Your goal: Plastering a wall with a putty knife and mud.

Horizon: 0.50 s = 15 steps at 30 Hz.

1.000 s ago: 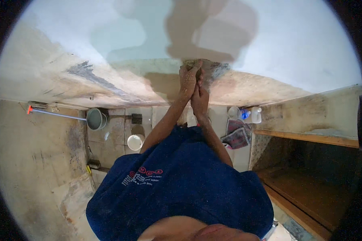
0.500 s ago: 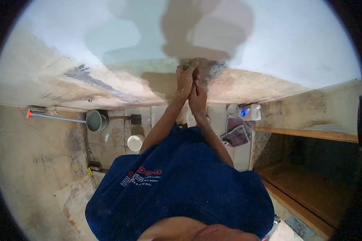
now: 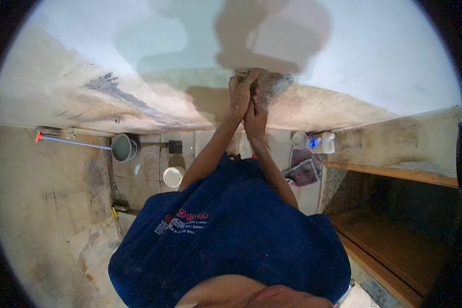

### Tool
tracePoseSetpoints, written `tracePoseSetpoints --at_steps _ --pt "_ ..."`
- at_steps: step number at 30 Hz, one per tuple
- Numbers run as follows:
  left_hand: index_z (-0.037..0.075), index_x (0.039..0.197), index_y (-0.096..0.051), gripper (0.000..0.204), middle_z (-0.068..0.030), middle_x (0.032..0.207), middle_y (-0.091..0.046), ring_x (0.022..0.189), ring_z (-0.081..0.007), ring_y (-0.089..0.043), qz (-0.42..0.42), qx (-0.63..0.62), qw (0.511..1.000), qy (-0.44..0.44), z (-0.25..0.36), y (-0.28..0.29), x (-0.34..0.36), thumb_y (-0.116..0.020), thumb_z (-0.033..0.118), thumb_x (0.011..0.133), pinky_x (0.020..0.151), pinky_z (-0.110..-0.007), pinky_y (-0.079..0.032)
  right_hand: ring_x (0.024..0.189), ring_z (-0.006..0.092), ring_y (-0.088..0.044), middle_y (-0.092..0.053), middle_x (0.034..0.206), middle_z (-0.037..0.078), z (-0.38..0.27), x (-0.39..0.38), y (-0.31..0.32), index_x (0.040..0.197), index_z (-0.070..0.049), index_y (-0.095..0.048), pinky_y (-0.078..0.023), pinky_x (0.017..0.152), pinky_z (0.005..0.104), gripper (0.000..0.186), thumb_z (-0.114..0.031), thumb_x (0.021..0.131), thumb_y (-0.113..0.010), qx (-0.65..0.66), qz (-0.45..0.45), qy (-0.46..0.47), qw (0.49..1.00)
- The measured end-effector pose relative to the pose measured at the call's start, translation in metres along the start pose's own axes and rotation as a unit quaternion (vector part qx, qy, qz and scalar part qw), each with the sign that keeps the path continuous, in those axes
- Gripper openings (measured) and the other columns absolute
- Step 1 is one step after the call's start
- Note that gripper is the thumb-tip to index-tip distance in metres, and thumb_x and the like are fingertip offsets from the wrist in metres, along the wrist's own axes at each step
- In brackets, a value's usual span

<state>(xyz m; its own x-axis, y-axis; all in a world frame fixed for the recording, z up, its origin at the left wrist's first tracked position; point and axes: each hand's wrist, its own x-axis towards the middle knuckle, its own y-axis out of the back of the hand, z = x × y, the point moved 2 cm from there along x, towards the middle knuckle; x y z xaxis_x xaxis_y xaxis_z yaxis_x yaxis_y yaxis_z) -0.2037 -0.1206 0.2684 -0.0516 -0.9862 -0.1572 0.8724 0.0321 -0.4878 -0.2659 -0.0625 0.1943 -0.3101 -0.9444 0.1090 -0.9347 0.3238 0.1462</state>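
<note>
Wall (image 3: 339,110): upright surface straight ahead of the grip; two-handed pressing or rubbing on it seems the step in hand, mid-way rather than finished.
Left hand (image 3: 238,93): fingers curled tight against the wall, thumb lying along the top.
Right hand (image 3: 255,122): set just below and right of the left one, touching it, its fingers bent closed.
Held piece: dark-edged object (image 3: 253,86) wedged between the two; both appear closed on it, with no gap showing, but fingers hide its kind.
Dark patch (image 3: 279,82): bare, stained wall just right of the grip.
Next move: judged to call for firm, level pressure, both hands keeping together while that patch remains rough.
Floor, left below the grip: grey bucket (image 3: 121,148), white bucket (image 3: 173,177) nearer the body, and a long-handled brush (image 3: 77,142) farther out.
Floor, right below the grip: white jug (image 3: 328,143), blue bottle (image 3: 313,141), rumpled mat (image 3: 303,173).
Change from half a second ago: hands sit a little higher in view, yet wall and buckets have risen too, so head movement likely explains most of it; the grip is still closed beside the same patch.
</note>
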Motion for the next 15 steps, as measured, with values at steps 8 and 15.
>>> tracePoseSetpoints --at_steps 8,15 --pt "0.006 0.063 -0.053 0.034 -0.0024 0.049 -0.049 0.036 -0.0114 -0.044 0.011 -0.008 1.0 0.002 -0.019 0.013 -0.008 -0.068 0.029 0.082 0.036 -0.025 -0.037 0.055 0.0129 -0.048 -0.052 0.058 0.007 0.001 0.0 0.0 0.088 0.007 -0.062 -0.037 0.05 0.0319 0.051 -0.038 0.098 -0.04 -0.039 -0.025 -0.003 0.999" --pt "0.006 0.064 -0.053 0.034 -0.002 0.051 -0.05 0.04 -0.0117 -0.047 -0.004 0.018 0.999 -0.031 -0.016 0.01 0.0 -0.065 0.031 0.084 0.038 -0.026 -0.038 0.054 0.0129 -0.047 -0.051 0.057 0.007 0.026 0.015 -0.003 0.087 0.005 -0.062 -0.036 0.05 0.032 0.047 -0.037 0.097 -0.042 -0.04 -0.002 0.018 0.999"
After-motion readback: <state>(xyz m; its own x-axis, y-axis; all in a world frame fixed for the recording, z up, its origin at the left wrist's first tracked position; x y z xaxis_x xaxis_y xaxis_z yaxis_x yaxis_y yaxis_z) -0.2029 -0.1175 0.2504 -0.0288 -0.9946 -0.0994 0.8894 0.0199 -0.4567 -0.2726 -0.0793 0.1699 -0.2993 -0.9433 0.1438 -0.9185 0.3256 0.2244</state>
